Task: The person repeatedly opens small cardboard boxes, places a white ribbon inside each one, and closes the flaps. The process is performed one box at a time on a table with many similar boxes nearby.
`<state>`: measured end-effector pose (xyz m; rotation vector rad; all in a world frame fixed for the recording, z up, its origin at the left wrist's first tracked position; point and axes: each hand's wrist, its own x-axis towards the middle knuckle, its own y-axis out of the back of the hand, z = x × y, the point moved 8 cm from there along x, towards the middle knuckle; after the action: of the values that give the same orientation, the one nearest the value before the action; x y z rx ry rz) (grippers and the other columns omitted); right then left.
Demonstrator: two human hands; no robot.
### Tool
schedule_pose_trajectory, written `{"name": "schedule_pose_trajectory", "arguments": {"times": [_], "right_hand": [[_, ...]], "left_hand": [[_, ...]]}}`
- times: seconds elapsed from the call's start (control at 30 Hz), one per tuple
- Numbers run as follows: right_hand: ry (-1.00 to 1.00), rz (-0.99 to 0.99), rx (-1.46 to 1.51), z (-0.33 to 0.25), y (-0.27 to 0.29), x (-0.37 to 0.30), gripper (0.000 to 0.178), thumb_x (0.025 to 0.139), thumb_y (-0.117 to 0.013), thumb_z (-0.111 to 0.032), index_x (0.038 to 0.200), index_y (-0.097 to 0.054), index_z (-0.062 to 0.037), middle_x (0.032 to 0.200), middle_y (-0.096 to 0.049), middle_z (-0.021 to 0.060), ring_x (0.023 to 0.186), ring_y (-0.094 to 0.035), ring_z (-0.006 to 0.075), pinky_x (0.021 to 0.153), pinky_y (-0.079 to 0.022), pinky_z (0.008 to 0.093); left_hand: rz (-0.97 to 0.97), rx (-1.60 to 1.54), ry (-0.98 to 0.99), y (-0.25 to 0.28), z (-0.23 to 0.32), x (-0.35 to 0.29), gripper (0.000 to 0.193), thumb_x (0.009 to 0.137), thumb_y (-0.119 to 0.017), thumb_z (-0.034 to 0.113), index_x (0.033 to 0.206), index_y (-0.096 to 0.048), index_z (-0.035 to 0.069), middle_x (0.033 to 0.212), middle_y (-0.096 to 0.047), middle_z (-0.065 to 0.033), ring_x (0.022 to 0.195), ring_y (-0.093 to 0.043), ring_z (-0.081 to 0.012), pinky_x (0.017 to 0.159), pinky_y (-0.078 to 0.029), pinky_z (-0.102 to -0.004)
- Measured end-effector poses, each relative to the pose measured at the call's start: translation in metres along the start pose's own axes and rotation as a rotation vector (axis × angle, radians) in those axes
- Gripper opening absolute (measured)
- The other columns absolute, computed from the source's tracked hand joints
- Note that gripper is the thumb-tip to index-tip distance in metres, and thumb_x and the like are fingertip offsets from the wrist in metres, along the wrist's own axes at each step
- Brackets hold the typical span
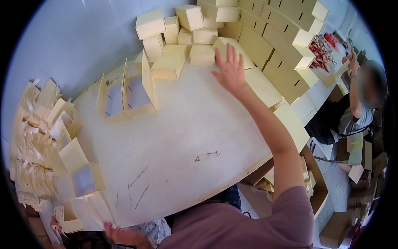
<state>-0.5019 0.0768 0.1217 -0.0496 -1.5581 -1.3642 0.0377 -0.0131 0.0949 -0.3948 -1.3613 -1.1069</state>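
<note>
My right hand reaches over the far side of the table, its fingers spread and nothing in them. It is nearest to a cream closed box in the row along the right edge; whether it touches that box I cannot tell. My left hand is low at the table's near left edge, slightly blurred, with its fingers apart and no object visible in it. Two open cream boxes with pale inner bottoms stand side by side on the left half of the table. Another open box lies near the left edge.
Cream boxes are piled at the back, with taller stacks at the right. Boxes with loose ribbons crowd the left. Another person's hand shows at lower left. A carton stands by my right side; a co-worker is beyond.
</note>
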Motion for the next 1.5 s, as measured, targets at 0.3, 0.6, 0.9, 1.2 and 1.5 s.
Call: {"name": "schedule_pose_trajectory", "arguments": {"times": [0.3,0.6,0.9,1.2,1.5], "right_hand": [[-0.206,-0.357,-0.207,0.078,-0.045,0.015,0.068,0.072,-0.057,-0.034,0.131,-0.029,-0.0125,0.112,-0.046,0.0198,0.089,-0.055,0.0308,0.071,-0.049,0.0408],[-0.711,-0.512,1.543,0.006,0.045,-0.065,0.052,0.078,-0.052,-0.033,0.121,-0.043,-0.0056,0.104,-0.051,0.0142,0.083,-0.054,0.0175,0.074,-0.044,0.0323],[0.18,-0.692,1.147,-0.169,0.087,-0.15,0.069,0.076,-0.062,-0.029,0.127,-0.028,0.0023,0.122,-0.038,0.0251,0.11,-0.041,0.039,0.088,-0.038,0.0406],[0.385,-0.549,1.072,-0.222,0.1,-0.182,0.102,0.058,-0.075,-0.039,0.129,-0.019,0.0085,0.129,-0.027,0.0307,0.117,-0.036,0.041,0.089,-0.039,0.0403],[0.5,-0.318,0.753,-0.217,0.133,-0.169,0.08,0.064,-0.068,-0.044,0.114,-0.042,0.0133,0.122,-0.036,0.031,0.111,-0.043,0.0377,0.082,-0.044,0.0389]], "left_hand": [[-0.443,-0.575,-0.206,-0.087,0.129,0.03,0.016,0.066,-0.05,0.014,0.08,-0.042,0.009,0.096,-0.041,-0.0094,0.095,-0.041,-0.0298,0.091,-0.033,-0.0568],[-0.607,-0.633,-0.002,-0.115,0.092,0.03,0.03,0.069,-0.056,0.012,0.097,-0.047,0.004,0.113,-0.044,-0.0179,0.107,-0.04,-0.0361,0.092,-0.033,-0.0486],[-1.04,-0.274,0.085,-0.174,0.089,0.027,0.069,0.069,-0.066,0.027,0.124,-0.036,0.001,0.128,-0.031,-0.0262,0.111,-0.041,-0.041,0.087,-0.04,-0.0391],[-1.455,0.147,-0.136,-0.226,0.1,0.049,0.074,0.068,-0.061,0.03,0.129,-0.03,0.002,0.12,-0.037,-0.0307,0.089,-0.053,-0.0428,0.076,-0.046,-0.0423],[-1.304,-0.904,0.873,-0.204,0.019,0.067,0.057,0.074,-0.051,0.02,0.126,-0.034,0.004,0.094,-0.052,-0.0093,0.081,-0.054,-0.015,0.07,-0.045,-0.0273]]}}
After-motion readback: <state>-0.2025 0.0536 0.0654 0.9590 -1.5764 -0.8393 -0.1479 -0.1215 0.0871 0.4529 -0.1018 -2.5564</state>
